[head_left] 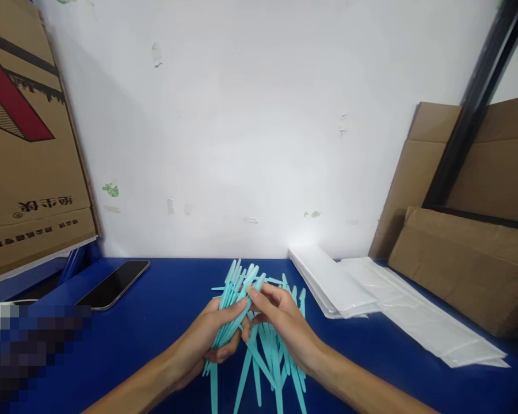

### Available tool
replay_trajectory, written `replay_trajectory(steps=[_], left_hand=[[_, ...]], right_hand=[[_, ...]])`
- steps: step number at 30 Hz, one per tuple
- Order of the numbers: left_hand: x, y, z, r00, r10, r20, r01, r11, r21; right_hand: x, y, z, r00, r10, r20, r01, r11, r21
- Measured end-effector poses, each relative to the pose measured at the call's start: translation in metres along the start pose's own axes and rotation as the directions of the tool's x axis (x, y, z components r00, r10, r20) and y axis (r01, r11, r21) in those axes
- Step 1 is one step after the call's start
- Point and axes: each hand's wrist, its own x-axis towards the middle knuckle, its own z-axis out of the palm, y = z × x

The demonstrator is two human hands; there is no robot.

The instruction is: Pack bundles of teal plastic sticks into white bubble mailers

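My left hand [211, 336] is closed round a bundle of thin turquoise plastic sticks [237, 287] that fan upward past its fingers. My right hand [285, 325] sits beside it, its fingertips pinching the top of one stick in that bundle. More turquoise sticks [270, 368] lie scattered on the blue table [164, 310] beneath and in front of both hands.
A black phone [114, 283] lies at the left. A stack of long white bags [332, 282] and more white bags [418, 313] lie at the right. Cardboard boxes stand at the left [26, 144] and right [470, 259]. A white wall is behind.
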Motion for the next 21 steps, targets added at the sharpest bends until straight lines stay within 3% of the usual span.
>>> replay_trajectory(steps=[4, 14, 18, 21], left_hand=[[-0.0001, 0.0001, 0.0015, 0.999, 0.013, 0.033, -0.012, 1.0, -0.029], [0.003, -0.0057, 0.0042, 0.993, 0.063, -0.096, -0.061, 0.998, 0.021], [0.0021, -0.0048, 0.0039, 0.994, 0.063, -0.09, -0.064, 0.998, -0.01], [-0.0012, -0.0005, 0.0057, 1.0, 0.02, -0.022, -0.021, 0.999, -0.044]], right_hand=[[0.0015, -0.001, -0.001, 1.0, -0.003, 0.016, 0.003, 1.0, -0.008], [0.0008, -0.0003, -0.0011, 0.996, -0.086, -0.001, 0.086, 0.994, -0.067], [-0.0014, -0.0023, 0.0002, 0.997, -0.063, 0.032, 0.063, 0.998, 0.02], [-0.0027, -0.0024, 0.0017, 1.0, 0.013, 0.006, -0.014, 0.992, 0.125]])
